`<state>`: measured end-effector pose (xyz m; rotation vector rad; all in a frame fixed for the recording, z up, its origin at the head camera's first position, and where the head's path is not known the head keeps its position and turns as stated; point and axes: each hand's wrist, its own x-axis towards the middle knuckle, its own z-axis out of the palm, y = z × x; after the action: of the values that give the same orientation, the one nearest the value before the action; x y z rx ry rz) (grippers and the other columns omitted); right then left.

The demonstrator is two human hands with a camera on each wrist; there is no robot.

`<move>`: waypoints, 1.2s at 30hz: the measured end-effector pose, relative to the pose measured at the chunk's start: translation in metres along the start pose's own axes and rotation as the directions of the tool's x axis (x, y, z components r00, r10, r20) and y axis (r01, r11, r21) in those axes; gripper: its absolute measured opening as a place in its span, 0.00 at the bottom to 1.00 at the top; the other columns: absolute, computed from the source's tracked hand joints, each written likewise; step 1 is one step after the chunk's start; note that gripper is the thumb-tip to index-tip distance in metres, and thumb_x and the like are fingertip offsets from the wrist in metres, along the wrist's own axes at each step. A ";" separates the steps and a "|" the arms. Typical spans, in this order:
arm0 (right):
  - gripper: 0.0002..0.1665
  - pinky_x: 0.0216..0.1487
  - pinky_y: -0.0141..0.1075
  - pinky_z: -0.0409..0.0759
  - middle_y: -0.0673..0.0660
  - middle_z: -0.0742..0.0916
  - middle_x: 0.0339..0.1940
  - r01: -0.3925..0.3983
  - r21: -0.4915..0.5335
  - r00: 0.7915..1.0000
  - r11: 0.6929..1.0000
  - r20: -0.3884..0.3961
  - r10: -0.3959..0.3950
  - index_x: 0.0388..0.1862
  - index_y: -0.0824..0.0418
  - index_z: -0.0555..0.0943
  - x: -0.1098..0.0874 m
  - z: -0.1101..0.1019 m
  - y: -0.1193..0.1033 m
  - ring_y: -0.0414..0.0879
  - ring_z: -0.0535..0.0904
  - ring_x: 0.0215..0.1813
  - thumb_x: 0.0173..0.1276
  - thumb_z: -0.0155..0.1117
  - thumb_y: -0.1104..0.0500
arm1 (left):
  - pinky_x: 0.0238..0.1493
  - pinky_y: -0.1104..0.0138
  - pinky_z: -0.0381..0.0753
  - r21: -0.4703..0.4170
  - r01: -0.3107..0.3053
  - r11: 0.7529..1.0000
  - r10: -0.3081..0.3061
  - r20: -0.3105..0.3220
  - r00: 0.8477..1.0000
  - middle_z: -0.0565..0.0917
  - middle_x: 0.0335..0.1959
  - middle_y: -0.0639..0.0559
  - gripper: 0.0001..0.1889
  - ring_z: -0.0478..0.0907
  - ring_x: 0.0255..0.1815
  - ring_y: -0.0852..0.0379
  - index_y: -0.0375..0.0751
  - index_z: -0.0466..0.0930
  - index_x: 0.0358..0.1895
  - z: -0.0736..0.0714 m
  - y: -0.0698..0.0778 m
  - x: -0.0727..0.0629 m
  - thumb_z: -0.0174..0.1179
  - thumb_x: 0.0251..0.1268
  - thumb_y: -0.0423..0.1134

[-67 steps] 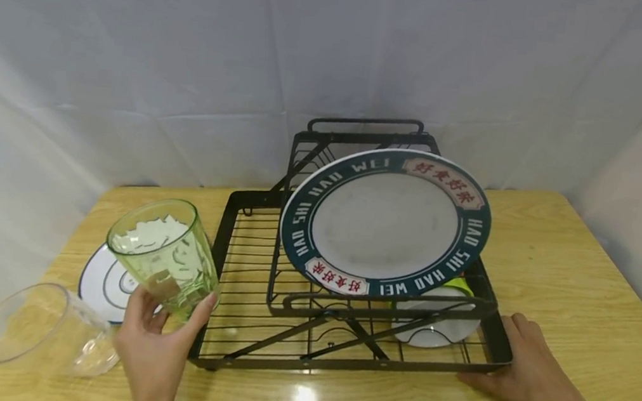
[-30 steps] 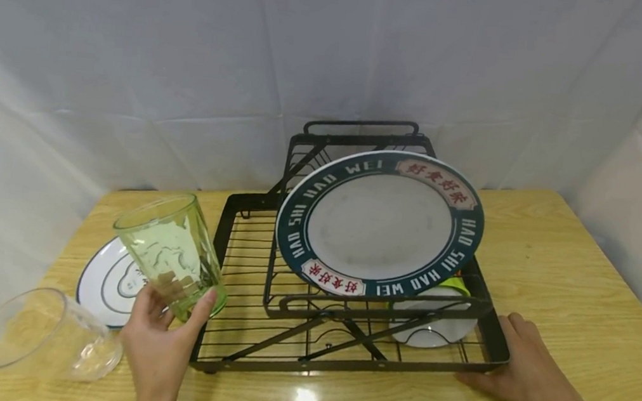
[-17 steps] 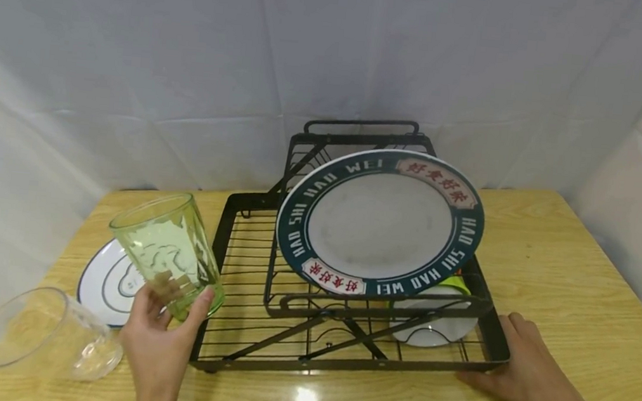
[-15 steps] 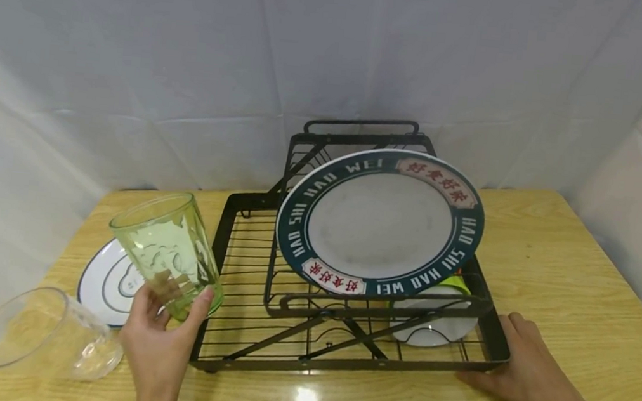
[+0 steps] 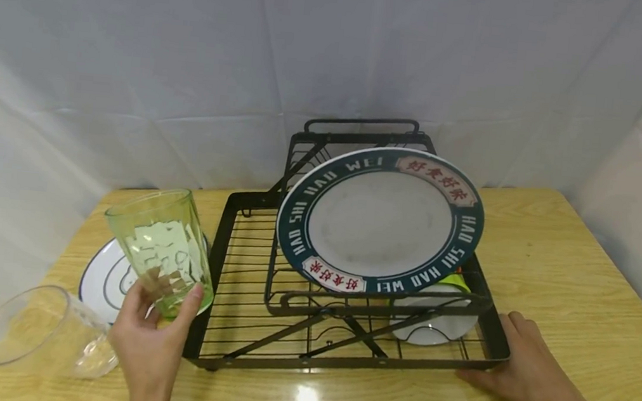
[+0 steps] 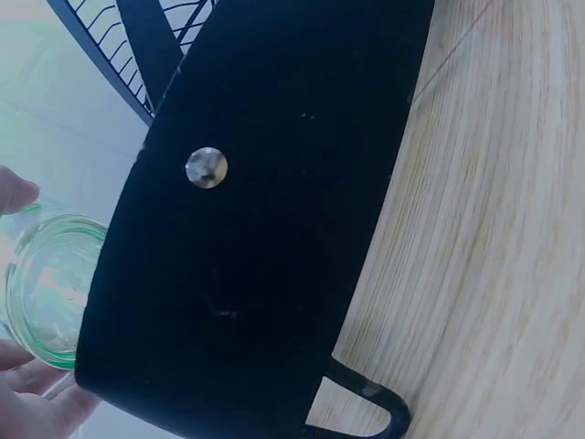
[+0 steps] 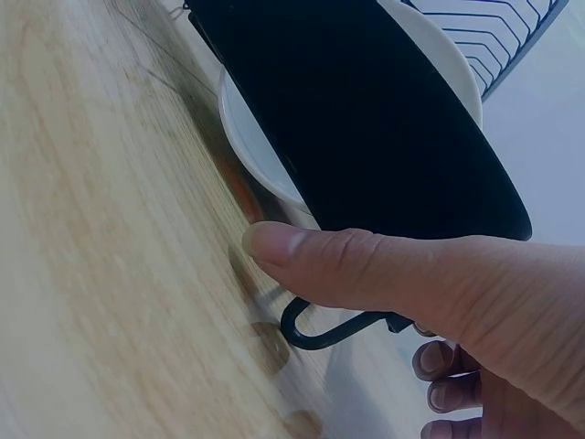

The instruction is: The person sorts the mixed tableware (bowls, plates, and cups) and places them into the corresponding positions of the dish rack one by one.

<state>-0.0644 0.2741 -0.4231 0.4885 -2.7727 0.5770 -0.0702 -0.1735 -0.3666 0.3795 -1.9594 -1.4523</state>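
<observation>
My left hand point(image 5: 151, 338) holds a tilted green glass point(image 5: 165, 238) between thumb and fingers, its mouth up and leaning left. The glass is at the left end of a black wire dish rack point(image 5: 261, 363); in the left wrist view, the rack's dark side panel point(image 6: 256, 219) partly hides its base. At the rack's front right corner, my right hand point(image 5: 531, 378) grips the frame. In the right wrist view the thumb point(image 7: 356, 261) lies along the lower front edge, with curled fingers below. A large plate with a green lettered rim point(image 5: 379, 225) leans on the upper tier.
Inside the lower tier at right sits a white bowl point(image 5: 429, 334) with something lime green above it. Left of the rack, a clear glass point(image 5: 95, 356) lies on its side beside a small blue-rimmed white plate point(image 5: 97, 280). A white cloth point(image 5: 334, 49) hangs behind the wooden table point(image 5: 567, 266).
My left hand and the green glass have shifted slightly left over the last half second, after a small move right earlier. My right hand has stayed at the rack's corner.
</observation>
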 end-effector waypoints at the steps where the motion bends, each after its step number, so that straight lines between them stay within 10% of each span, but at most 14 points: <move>1: 0.55 0.33 0.36 0.65 0.43 0.74 0.30 0.004 -0.002 1.000 1.000 -0.003 -0.004 0.55 0.59 0.75 0.000 0.000 0.000 0.42 0.66 0.35 0.25 0.87 0.42 | 0.47 0.80 0.77 0.003 -0.001 1.000 0.001 -0.002 1.000 0.81 0.42 0.53 0.26 0.80 0.44 0.59 0.33 0.77 0.54 0.000 0.000 0.000 0.72 0.49 0.26; 36: 0.57 0.33 0.35 0.67 0.46 0.76 0.32 -0.045 0.001 0.997 0.999 0.059 0.045 0.59 0.60 0.74 0.000 -0.002 -0.002 0.42 0.67 0.35 0.27 0.86 0.40 | 0.49 0.79 0.77 0.034 -0.023 0.999 0.023 -0.016 1.000 0.81 0.43 0.58 0.25 0.80 0.45 0.63 0.32 0.78 0.55 0.001 -0.001 -0.002 0.73 0.50 0.30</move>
<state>-0.0630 0.2732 -0.4204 0.4514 -2.8457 0.5846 -0.0697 -0.1715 -0.3681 0.3820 -1.9711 -1.3983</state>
